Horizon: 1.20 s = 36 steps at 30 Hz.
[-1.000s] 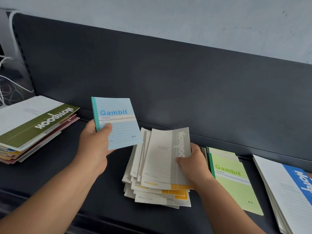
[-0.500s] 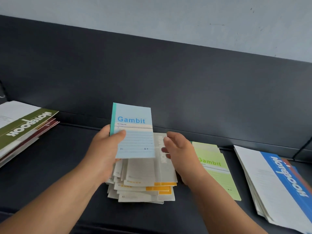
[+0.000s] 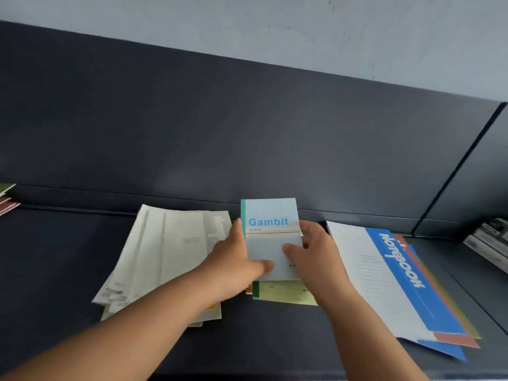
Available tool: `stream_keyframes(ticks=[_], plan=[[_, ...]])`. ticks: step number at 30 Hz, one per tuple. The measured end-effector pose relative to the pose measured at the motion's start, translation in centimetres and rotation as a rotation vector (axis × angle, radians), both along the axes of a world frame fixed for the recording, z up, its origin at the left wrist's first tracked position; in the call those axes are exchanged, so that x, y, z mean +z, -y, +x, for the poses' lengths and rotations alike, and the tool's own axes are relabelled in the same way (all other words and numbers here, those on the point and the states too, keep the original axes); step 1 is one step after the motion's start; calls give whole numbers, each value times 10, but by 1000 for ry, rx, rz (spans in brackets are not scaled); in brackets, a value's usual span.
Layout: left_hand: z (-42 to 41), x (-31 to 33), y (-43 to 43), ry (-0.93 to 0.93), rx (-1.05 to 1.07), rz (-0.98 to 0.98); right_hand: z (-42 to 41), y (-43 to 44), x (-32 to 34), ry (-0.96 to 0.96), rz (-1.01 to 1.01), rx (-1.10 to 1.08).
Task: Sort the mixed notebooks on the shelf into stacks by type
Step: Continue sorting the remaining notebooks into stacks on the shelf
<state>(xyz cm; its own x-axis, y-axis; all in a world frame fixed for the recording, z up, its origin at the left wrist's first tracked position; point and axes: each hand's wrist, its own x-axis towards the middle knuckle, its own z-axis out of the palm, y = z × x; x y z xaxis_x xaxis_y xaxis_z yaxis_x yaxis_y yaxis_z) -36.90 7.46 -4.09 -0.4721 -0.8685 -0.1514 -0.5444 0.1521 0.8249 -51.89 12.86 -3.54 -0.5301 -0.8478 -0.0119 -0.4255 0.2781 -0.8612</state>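
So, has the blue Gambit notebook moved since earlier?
Yes. The blue Gambit notebook has gone right, from the left edge of the grey pile to over the green notebook beside it.

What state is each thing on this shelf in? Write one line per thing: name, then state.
blue Gambit notebook: held by both hands, cover up, over the green one
left hand: grips the blue notebook's left edge, thumb on cover
right hand: grips its right edge, thumb on cover
green Gambit notebook: lying flat, mostly covered
grey notebook pile: lying flat, fanned out, untidy
large blue Notebook stack: lying flat, fanned out
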Motion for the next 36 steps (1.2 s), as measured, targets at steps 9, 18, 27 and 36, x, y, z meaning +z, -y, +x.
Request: stream_keyframes(ticks=[9, 18, 27, 36], plan=[[10, -12, -5, 633, -77, -225, -15, 0, -14, -335, 174, 72], [37, -3, -10, 638, 40, -331, 7, 7, -1, -597, 147, 316], [85, 1, -21, 665, 208, -523, 33, 9, 3, -771, 139, 553], [148, -4, -47, 800, 382, -525, 88, 1, 0, -780, 72, 725]])
